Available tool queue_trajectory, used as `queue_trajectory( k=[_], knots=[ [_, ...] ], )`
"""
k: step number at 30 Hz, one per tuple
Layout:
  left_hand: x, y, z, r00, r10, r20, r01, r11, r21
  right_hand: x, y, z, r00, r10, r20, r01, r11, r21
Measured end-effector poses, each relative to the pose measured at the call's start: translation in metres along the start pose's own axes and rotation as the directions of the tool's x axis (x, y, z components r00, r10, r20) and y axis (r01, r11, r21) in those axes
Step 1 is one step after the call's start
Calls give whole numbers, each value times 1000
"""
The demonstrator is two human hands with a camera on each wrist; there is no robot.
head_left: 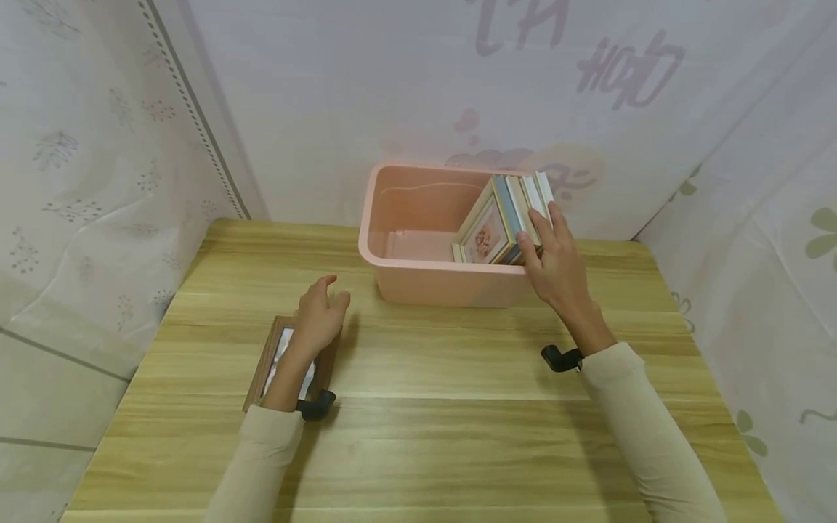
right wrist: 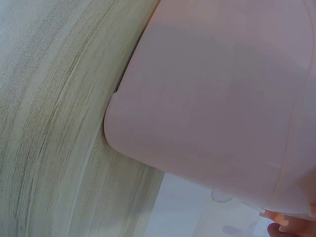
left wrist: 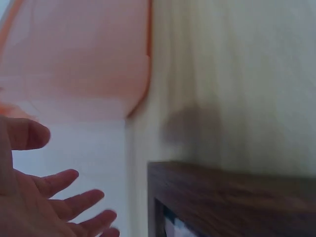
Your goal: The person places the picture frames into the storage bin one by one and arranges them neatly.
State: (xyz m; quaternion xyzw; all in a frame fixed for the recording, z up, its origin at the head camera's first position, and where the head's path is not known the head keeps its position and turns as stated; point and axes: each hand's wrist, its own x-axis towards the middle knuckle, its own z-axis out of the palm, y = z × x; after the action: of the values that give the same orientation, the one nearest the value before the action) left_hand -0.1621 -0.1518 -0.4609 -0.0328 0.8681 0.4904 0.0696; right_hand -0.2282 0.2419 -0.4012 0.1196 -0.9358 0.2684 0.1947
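A pink plastic bin [head_left: 431, 285] stands at the back of the table. Several picture frames [head_left: 485, 232] lean in a row inside its right end; the front one shows a flower picture. My right hand [head_left: 559, 265] is over the bin's front right corner, its fingers spread and touching the frames' upper edges. Only its fingertips show at the lower right of the right wrist view. My left hand [head_left: 320, 316] is raised over a brown wooden picture frame [head_left: 267, 363] lying on the table, fingers spread and holding nothing. Hand and forearm hide part of that frame.
The wood-grain table [head_left: 445, 436] reaches back to a pale printed curtain [head_left: 314, 109] behind the bin. More printed cloth hangs at both sides. A black wrist camera [head_left: 317, 405] sits on my left wrist, another [head_left: 561, 358] on my right.
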Motion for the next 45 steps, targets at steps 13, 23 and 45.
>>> queue_trajectory(
  k=[13, 23, 45],
  knots=[
    [-28, -27, -8, 1000, -10, -19, 17, 904, 427, 2, 0, -1, 1000, 3, -1, -3, 1000, 8],
    [-48, -37, -5, 996, -85, 23, 61, 857, 511, 2, 2, 0, 1000, -3, -3, 3, 1000, 10],
    [-40, -35, -4, 987, -156, 39, 102, 794, 599, 1, 0, 0, 1000, -13, -16, 13, 1000, -10]
  ],
)
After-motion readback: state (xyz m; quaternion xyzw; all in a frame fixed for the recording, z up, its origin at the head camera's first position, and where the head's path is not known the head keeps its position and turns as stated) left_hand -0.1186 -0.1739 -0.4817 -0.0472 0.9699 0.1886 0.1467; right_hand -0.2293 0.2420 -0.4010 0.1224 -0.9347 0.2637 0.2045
